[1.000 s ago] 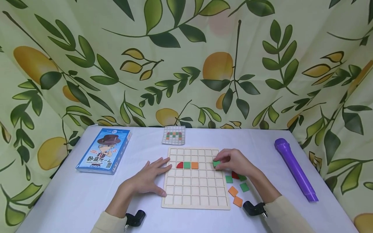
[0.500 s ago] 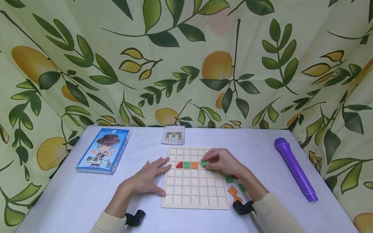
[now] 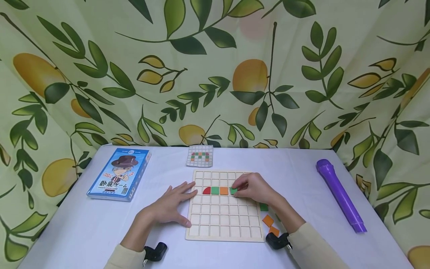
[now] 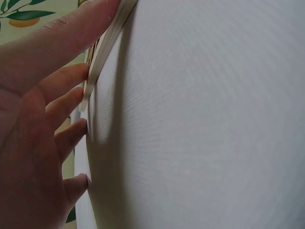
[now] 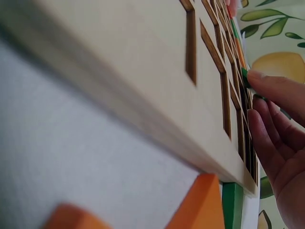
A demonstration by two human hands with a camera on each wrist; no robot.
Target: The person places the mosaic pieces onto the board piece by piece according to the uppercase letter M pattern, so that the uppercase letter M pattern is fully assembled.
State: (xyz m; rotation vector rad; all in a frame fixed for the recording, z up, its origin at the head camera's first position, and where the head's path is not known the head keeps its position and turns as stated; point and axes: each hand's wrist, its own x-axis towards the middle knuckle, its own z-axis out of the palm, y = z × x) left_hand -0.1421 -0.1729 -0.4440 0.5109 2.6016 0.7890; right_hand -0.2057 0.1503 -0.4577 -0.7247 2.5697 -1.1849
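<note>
A wooden grid board [image 3: 225, 232] lies in the middle of the table. In one of its rows sit a red quarter-round tile [image 3: 206, 191], a green square tile [image 3: 215, 190] and an orange square tile [image 3: 224, 191]. My right hand [image 3: 256, 188] pinches another green square tile [image 3: 233, 191] at the cell just right of the orange one. My left hand [image 3: 172, 204] has its fingers spread, with thumb and fingertips at the board's left edge; the left wrist view shows the thumb [image 4: 62, 43] against that edge.
Loose orange tiles [image 3: 268, 220] and a green tile [image 3: 264, 207] lie right of the board, partly under my right forearm. A pattern card [image 3: 199, 156] stands behind it. A blue game box [image 3: 119, 173] is at left, a purple tube [image 3: 340, 196] at right.
My right hand has moved left over the board, carrying the green tile from near the right edge to the cell beside the orange tile. The left hand has stayed put.
</note>
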